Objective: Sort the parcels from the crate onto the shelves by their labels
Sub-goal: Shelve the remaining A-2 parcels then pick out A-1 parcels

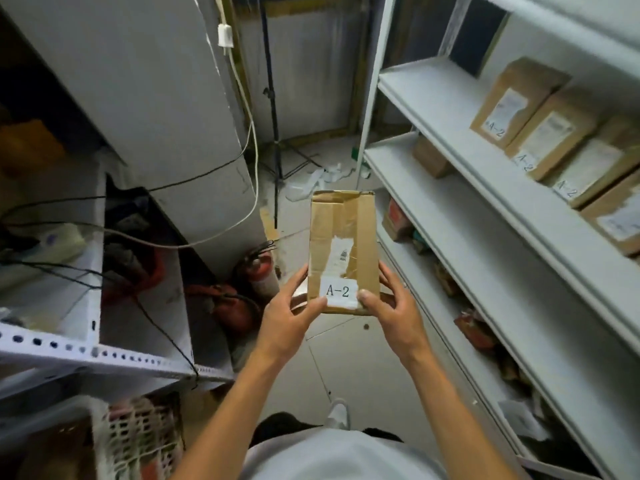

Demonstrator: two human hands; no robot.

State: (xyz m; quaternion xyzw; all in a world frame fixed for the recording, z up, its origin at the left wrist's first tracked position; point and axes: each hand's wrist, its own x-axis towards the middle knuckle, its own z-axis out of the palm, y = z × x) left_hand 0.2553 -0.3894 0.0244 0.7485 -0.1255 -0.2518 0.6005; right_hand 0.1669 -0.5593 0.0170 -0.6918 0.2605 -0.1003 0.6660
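I hold a brown cardboard parcel (343, 237) in front of me at mid-frame, its white label reading A-2 facing up. My left hand (291, 315) grips its near left corner, thumb beside the label. My right hand (393, 306) grips the near right corner, thumb on the label's edge. On the right stands a white shelf unit (460, 157); its upper shelf carries several brown parcels (516, 102) marked A-2. A white lattice crate (138, 434) sits at the lower left.
A lone brown box (431, 155) lies on the middle shelf, with darker packets (472, 329) lower down. Red fire extinguishers (258, 270) stand on the floor by a grey cabinet (145, 84). A tripod stand (275, 140), cables and paper scraps occupy the floor ahead.
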